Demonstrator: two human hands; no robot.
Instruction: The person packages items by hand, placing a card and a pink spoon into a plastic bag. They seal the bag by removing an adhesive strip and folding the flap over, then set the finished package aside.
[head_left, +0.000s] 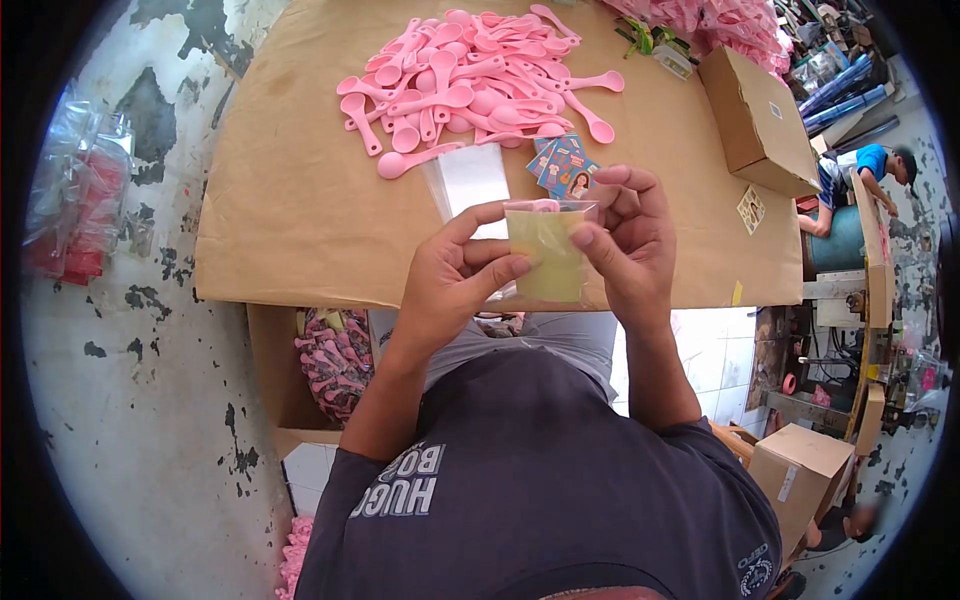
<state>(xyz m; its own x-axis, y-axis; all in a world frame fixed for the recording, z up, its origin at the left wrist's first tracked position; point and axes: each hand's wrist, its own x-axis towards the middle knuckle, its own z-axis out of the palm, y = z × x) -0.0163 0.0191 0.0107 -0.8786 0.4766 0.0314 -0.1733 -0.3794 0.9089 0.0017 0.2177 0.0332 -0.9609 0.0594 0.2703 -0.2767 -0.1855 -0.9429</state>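
Both my hands hold a small clear plastic bag point(545, 255) with a yellow card inside and a pink spoon showing at its top edge. My left hand point(455, 280) pinches the bag's left side with thumb and fingers. On the right side, my right hand point(625, 240) grips it with the thumb in front. Just beyond the bag lie a stack of clear bags point(475, 180) and several small printed cards point(562, 165). A large heap of pink plastic spoons point(475, 80) covers the far part of the brown cardboard tabletop point(290, 190).
A closed cardboard box point(760, 120) sits at the table's right. Packed pink items fill a box point(335, 365) under the table's left front. More pink bags point(720, 25) lie far right. Another carton point(800, 470) stands at lower right. A person in blue point(870, 170) crouches beyond.
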